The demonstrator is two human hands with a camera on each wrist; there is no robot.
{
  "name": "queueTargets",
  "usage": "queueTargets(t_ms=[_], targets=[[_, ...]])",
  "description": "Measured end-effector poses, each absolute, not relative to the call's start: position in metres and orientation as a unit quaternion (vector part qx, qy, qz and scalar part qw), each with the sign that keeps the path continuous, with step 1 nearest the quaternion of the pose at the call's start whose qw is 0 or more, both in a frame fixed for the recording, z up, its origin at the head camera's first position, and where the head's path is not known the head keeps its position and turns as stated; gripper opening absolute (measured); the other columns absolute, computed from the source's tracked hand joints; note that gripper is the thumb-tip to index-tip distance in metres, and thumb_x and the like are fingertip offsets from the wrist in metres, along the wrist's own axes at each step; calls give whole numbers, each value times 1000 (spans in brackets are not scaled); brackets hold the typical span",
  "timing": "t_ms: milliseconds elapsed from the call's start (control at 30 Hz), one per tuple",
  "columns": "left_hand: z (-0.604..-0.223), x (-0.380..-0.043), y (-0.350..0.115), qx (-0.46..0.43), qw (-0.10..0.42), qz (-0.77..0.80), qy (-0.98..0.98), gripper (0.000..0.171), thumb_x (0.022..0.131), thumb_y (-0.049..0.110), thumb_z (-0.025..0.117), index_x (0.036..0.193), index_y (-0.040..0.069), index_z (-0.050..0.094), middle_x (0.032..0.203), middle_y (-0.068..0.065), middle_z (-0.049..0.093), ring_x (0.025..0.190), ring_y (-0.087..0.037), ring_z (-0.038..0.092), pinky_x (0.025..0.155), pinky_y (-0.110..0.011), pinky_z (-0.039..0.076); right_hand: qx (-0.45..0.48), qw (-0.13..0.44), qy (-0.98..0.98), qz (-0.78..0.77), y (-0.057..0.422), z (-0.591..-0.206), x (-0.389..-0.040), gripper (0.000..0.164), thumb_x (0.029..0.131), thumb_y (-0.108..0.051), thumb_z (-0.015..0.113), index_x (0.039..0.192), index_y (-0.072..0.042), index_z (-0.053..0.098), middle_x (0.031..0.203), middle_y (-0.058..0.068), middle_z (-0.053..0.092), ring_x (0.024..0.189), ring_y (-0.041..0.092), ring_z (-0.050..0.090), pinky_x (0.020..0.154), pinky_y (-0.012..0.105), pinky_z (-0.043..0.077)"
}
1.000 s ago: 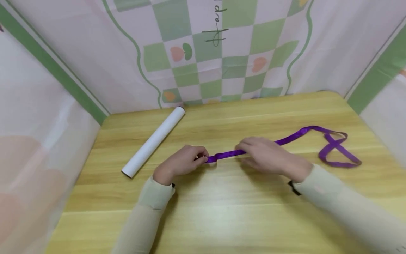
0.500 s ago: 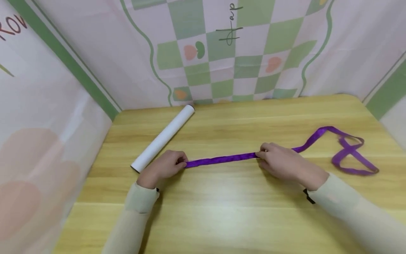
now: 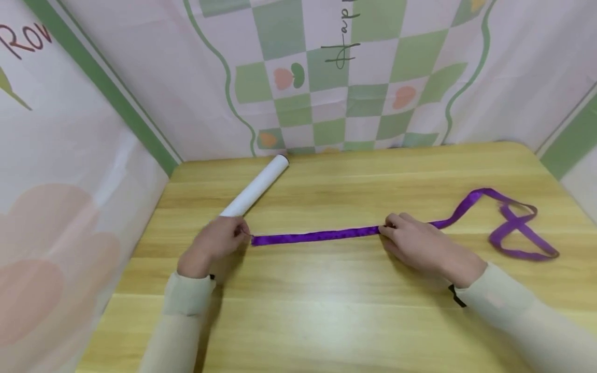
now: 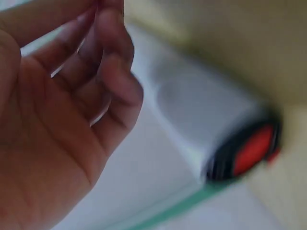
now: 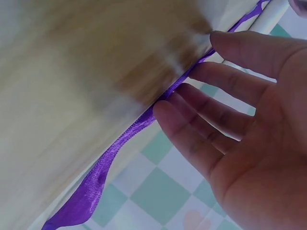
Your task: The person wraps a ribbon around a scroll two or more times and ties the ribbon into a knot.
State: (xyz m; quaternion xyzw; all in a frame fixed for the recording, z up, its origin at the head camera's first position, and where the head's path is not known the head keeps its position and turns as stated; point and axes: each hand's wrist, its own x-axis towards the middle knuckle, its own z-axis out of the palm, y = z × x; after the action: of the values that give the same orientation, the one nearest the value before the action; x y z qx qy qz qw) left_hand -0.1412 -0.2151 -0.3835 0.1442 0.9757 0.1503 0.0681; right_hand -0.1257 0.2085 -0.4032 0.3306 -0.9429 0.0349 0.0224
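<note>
A purple ribbon (image 3: 317, 237) runs nearly straight across the table between the two hands. At its left end is my left hand (image 3: 210, 243), fingertips drawn together at the tip of the ribbon. In the left wrist view the left thumb and fingers (image 4: 117, 76) meet at the top edge, where the ribbon itself is hidden. My right hand (image 3: 420, 243) touches the ribbon farther right. The right wrist view shows that hand's fingers (image 5: 192, 139) fairly straight, their tips along the ribbon (image 5: 96, 187), with a gap between thumb and index finger.
Behind the left hand a white tube (image 3: 258, 184) lies slanted on the wooden table (image 3: 326, 311); its dark-rimmed end shows red in the left wrist view. Loose ribbon loops (image 3: 517, 225) lie at the right. A checked cloth (image 3: 326, 67) hangs behind the table.
My left hand has moved left with the ribbon's end, from near the right hand to beside the tube. The stretch between the hands has grown longer and straighter. The view has shifted slightly.
</note>
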Motion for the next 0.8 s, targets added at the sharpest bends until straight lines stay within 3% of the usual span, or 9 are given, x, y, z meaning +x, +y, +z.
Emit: queueTargets(t_ms=[100,167,267,333,500,800], targets=[[-374,-145,-234,94,7,145,985,18,92,19,57,102,7,66,89,-7,66,75,-21,58,68,-41,49,333,35,-942,34,209,-405,-126,36,94,-23,56,119,0,66,112,12,59,100,26,55,76,41,53],[-372,-146,-244,63,-9,136,989,27,92,22,57,111,3,63,102,-15,66,86,-29,60,75,-46,49,333,38,-941,34,210,-406,-125,35,94,-22,56,119,0,66,112,12,59,100,27,55,76,40,53],[-375,-148,-251,34,26,126,991,46,94,30,56,128,-1,54,122,-24,58,105,-37,57,87,-51,46,329,24,-943,43,213,-404,-124,37,94,-23,56,121,0,65,115,13,59,103,28,56,80,42,52],[-379,-149,-253,27,60,129,989,54,93,32,56,134,-3,49,126,-27,56,106,-37,57,88,-51,46,319,9,-946,50,218,-400,-124,39,93,-24,57,123,-1,64,118,14,59,106,31,57,83,45,51],[-383,-152,-251,34,76,131,988,56,90,33,62,131,-2,53,115,-23,63,91,-29,62,76,-46,50,284,5,-958,46,248,-390,-131,37,90,-21,61,121,-2,64,121,20,60,110,39,56,88,53,47],[-386,-157,-244,37,64,98,992,53,83,36,69,119,-1,62,106,-19,63,90,-30,59,78,-49,50,232,6,-972,39,285,-398,-139,23,89,-17,63,109,-10,70,103,9,65,92,32,63,77,52,51]])
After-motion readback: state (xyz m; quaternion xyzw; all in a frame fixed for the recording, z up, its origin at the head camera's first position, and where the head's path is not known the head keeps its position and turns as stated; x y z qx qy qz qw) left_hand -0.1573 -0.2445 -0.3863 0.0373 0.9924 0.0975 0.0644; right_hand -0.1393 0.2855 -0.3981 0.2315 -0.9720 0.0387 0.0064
